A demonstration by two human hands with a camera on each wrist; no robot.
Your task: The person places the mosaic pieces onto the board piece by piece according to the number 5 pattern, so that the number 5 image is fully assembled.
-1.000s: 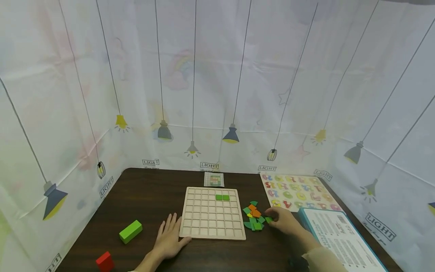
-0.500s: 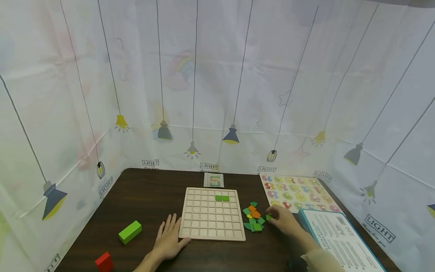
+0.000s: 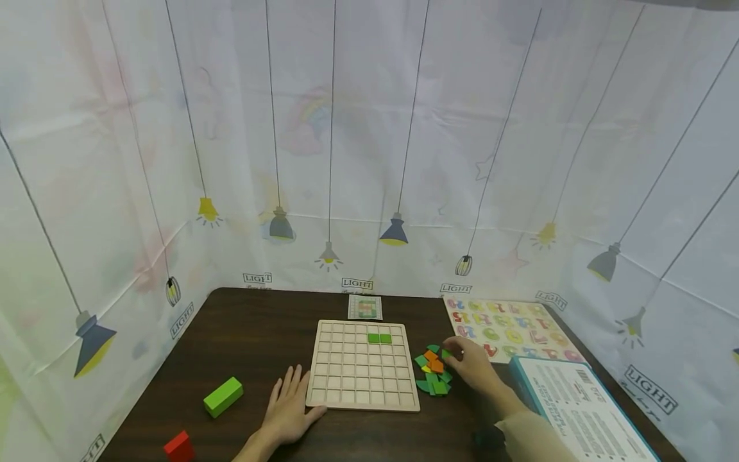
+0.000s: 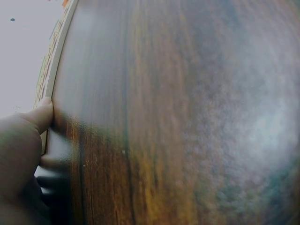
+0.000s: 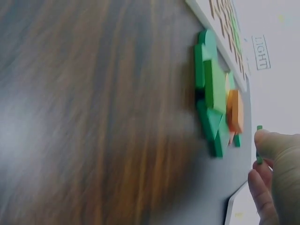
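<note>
the right hand is pinching a small flat green tile; a heap of green, orange and yellow tiles is lying between that hand and the pale square wooden board. the left hand is resting straight-fingered, thumb touching the board. a rectangular teal-and-white box is lying near the right forearm.

Soft, even light is filling the head view; glare is whitening the tabletop in both blurry wrist views.

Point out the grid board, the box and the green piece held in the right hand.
Grid board (image 3: 362, 369): head view, bare central cell.
Box (image 3: 583, 407): head view, white printed face.
Held green piece (image 3: 446, 353): head view, its exposed portion.
</note>
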